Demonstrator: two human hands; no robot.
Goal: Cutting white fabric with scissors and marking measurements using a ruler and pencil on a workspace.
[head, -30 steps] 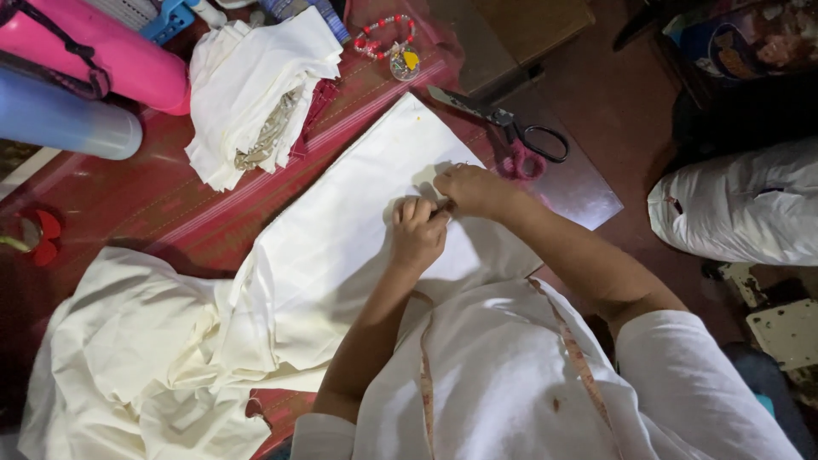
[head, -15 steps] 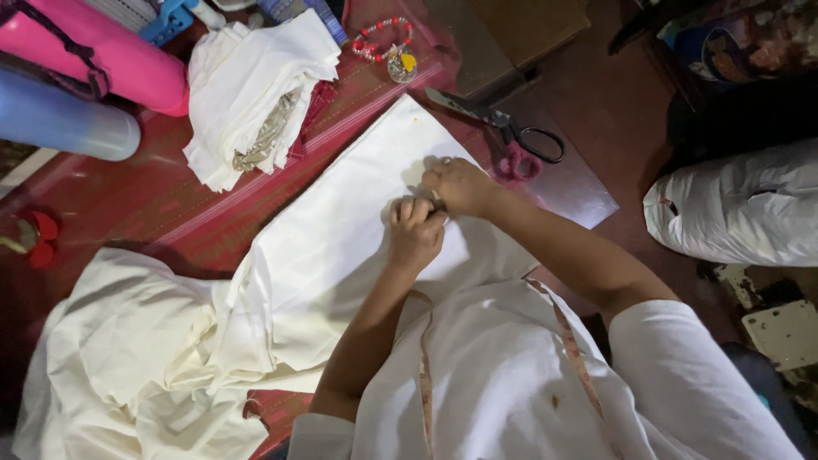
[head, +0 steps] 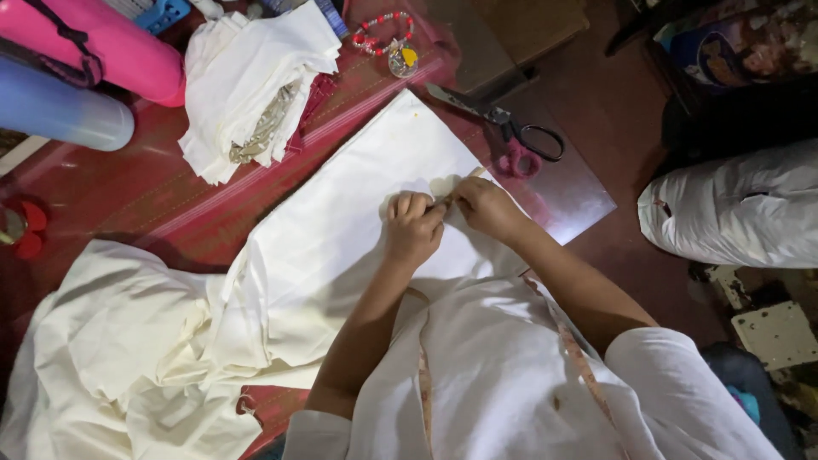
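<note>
A long cream cloth [head: 341, 230] lies flat on the dark red table [head: 128, 196], its near left part bunched in a heap [head: 119, 341]. Both my hands meet on the flat part. My left hand [head: 413, 226] is a fist with fingers curled tight, pressed on the cloth. My right hand [head: 487, 204] touches it fingertip to fingertip and pinches a thin tan stick [head: 473, 174] that pokes out toward the far right. What lies under the fingertips is hidden.
Scissors with black and pink handles [head: 511, 132] lie just beyond my hands. A folded white cloth pile [head: 256, 77], a bead bracelet [head: 383, 34], and pink [head: 111, 51] and blue rolls [head: 60, 111] sit at the back. A white bundle [head: 741, 204] rests on the floor at right.
Both hands stay pinched together at the same spot on the cloth. Only the view has shifted a little.
</note>
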